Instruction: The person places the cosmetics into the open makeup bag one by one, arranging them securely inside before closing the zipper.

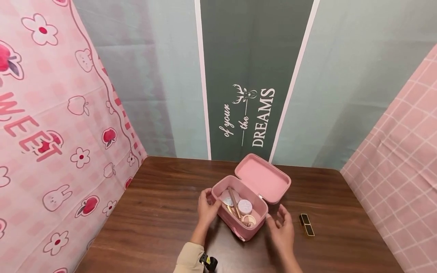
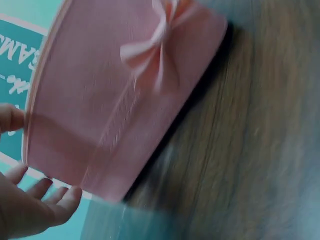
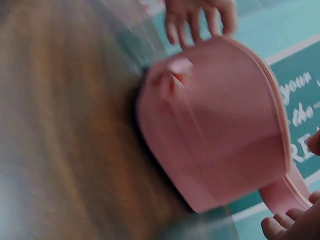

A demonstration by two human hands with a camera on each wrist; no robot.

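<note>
A pink makeup case [image 1: 250, 193] stands on the table with its lid [image 1: 263, 178] folded back. Inside lie a slim rose-gold tube [image 1: 234, 203], a round white-lidded jar [image 1: 245, 207] and other small cosmetics. My left hand [image 1: 207, 210] touches the case's left end, its thumb at the rim and its fingers loosely spread along the end wall. At the other end, my right hand [image 1: 282, 229] has its thumb close to the corner and its fingers spread apart, holding nothing. A fabric bow [image 2: 160, 45] decorates the front in the left wrist view.
A black and gold lipstick-like tube [image 1: 307, 225] lies to the right of my right hand. The brown wood-grain table [image 1: 153, 227] ends at hanging cloths behind and at both sides. Behind the case hangs a dark green panel [image 1: 252, 45] with white lettering.
</note>
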